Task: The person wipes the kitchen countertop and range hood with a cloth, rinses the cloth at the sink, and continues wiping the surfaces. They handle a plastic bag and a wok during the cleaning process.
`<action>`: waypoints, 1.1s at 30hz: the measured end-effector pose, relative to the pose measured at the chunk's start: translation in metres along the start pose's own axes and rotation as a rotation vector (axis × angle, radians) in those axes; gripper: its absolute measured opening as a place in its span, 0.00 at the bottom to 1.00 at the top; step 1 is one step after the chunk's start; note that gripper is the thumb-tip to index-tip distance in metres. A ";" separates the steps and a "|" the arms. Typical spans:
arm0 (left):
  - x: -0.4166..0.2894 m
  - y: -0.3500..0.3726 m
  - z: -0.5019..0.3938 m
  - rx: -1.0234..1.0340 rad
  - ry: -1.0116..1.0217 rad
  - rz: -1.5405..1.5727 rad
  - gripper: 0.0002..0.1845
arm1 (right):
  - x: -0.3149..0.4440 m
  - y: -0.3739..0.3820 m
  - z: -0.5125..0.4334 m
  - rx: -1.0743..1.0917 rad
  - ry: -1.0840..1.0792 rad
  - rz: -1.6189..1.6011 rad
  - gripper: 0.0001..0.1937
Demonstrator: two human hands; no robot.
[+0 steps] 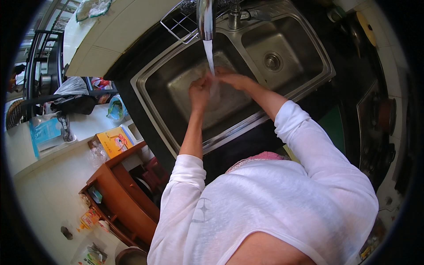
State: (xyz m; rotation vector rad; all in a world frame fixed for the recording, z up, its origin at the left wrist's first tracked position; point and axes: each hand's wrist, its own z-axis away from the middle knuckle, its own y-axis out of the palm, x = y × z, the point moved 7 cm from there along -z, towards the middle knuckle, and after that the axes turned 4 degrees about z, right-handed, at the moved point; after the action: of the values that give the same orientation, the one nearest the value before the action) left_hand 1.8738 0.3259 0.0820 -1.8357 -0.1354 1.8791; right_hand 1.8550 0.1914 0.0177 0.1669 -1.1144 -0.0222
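Water runs from the metal faucet (pixel 206 25) over both hands, inside the left basin of a stainless steel double sink (pixel 188 109). My left hand (pixel 200 89) is under the stream with its fingers curled. Close beside it on the right, my right hand (pixel 229 78) reaches into the same water, its fingertips meeting or nearly meeting the left hand. Splashing and blur hide the fingers, so whether anything small lies between them cannot be told. Both hands are above the basin floor.
A wire rack (pixel 179 25) stands at the sink's back edge. Right of my hands lies the smaller basin with its drain strainer (pixel 273 61). A second tap (pixel 235 18) rises behind the divider. A yellow box (pixel 115 141) and a wooden cabinet (pixel 124 195) are at the left.
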 end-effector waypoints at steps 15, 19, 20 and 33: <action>0.098 0.023 0.011 -0.095 -0.544 1.671 0.19 | 0.041 0.084 0.020 -0.064 -0.388 0.188 0.13; 0.077 0.026 0.022 -0.002 -0.076 1.612 0.22 | 0.050 0.118 0.046 -0.242 -0.791 0.893 0.09; 0.081 0.033 0.023 -0.052 -0.206 1.542 0.22 | 0.048 0.115 0.042 -0.224 -0.777 0.888 0.08; 0.056 0.008 0.023 0.290 -0.482 0.942 0.13 | 0.028 -0.018 -0.017 -0.141 -0.066 -0.247 0.12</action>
State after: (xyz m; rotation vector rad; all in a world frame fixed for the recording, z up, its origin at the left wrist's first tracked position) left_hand 1.8518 0.3488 0.0298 -1.2834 0.9401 2.7369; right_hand 1.8838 0.1733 0.0329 0.1772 -1.1484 -0.3280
